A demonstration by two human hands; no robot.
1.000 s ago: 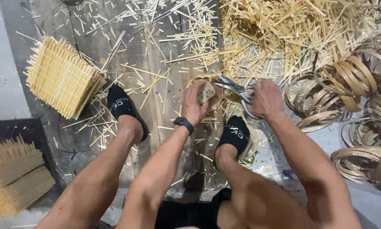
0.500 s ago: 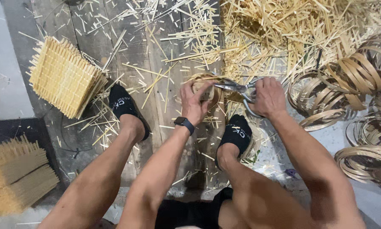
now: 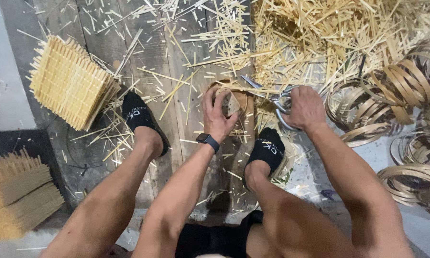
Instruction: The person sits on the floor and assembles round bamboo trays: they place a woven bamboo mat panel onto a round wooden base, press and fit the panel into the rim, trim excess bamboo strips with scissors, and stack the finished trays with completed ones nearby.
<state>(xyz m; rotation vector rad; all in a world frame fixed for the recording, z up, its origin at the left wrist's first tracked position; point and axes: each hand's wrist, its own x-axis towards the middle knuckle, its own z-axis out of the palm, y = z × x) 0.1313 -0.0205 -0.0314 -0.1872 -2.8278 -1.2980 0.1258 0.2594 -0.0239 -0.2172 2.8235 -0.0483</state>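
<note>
Left hand closed around small round woven bamboo piece, fingers curled over rim, thumb at 3 o'clock side; black watch on wrist. Right hand gripped shut on scissors handles, blades pointing toward 9 o'clock, tips meeting woven piece edge. Black-socked feet at 5 and 8 o'clock of left hand. Bamboo strip pile at 12–1 o'clock. Bamboo hoops at 3 o'clock. Stack of woven mats at 9 o'clock.
</note>
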